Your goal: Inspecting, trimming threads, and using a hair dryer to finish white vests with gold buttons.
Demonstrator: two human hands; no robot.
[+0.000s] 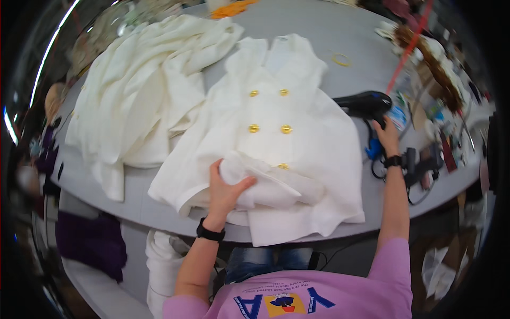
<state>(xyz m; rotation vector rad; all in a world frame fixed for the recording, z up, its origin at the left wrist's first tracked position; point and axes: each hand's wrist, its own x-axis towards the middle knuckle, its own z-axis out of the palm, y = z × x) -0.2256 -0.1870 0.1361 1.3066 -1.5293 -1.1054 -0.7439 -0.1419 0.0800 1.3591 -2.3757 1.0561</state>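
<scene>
A white sleeveless double-breasted dress (308, 127) with several gold buttons (286, 129) lies spread out before me, its hem toward the near table edge. My left hand (226, 192) is closed on a folded-up front part of its skirt, thumb to the right and fingers on the far side. Part of the inner side shows beneath that fold. At the dress's right side, my right hand (389, 133) grips a black hair dryer (366, 104) by the handle. The dryer's nozzle points left, over the edge of the dress.
More white garments (143, 95) lie heaped on the left of the grey table (340, 26). A yellow ring (340, 58) sits beyond the dress. Tools, cords and small items crowd the right edge, near a black cordless tool (425, 166). Purple cloth (91, 244) is at lower left.
</scene>
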